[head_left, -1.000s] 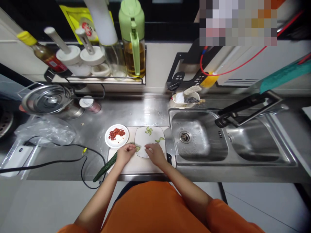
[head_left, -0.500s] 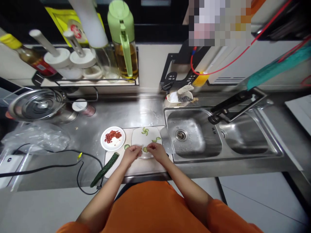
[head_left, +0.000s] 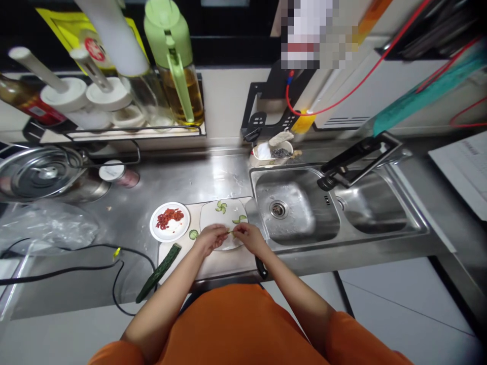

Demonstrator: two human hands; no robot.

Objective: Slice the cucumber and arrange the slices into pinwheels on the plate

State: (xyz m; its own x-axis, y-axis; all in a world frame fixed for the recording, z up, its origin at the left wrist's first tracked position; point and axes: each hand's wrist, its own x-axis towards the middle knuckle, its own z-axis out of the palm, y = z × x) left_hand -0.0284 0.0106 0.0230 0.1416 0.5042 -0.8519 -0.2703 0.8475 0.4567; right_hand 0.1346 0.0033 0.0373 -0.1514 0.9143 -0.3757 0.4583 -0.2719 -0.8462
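Note:
My left hand (head_left: 213,239) and my right hand (head_left: 249,238) meet over the front of a white squarish plate (head_left: 208,215), fingers pinched together. A small cucumber slice (head_left: 230,232) shows as a thin sliver between both sets of fingertips. On the plate, cucumber pieces form a fan (head_left: 220,206) at the back, and a few more pieces (head_left: 239,219) lie at the right. The plate rests on a pale cutting board (head_left: 178,263). Left of my left hand are a round cucumber slice (head_left: 193,234) and a long cut cucumber (head_left: 159,272).
A knife's black handle (head_left: 261,267) sticks out beside my right forearm. A round white plate (head_left: 154,229) with chopped red bits stands left. To the right is a double steel sink (head_left: 304,241) with a black faucet (head_left: 342,162). Black cables (head_left: 91,267) cross the counter at left.
My left fingertips have come to the slice in my right hand, and both hands now pinch it. The slice has turned edge-on. The view has shifted slightly, showing the knife handle more fully.

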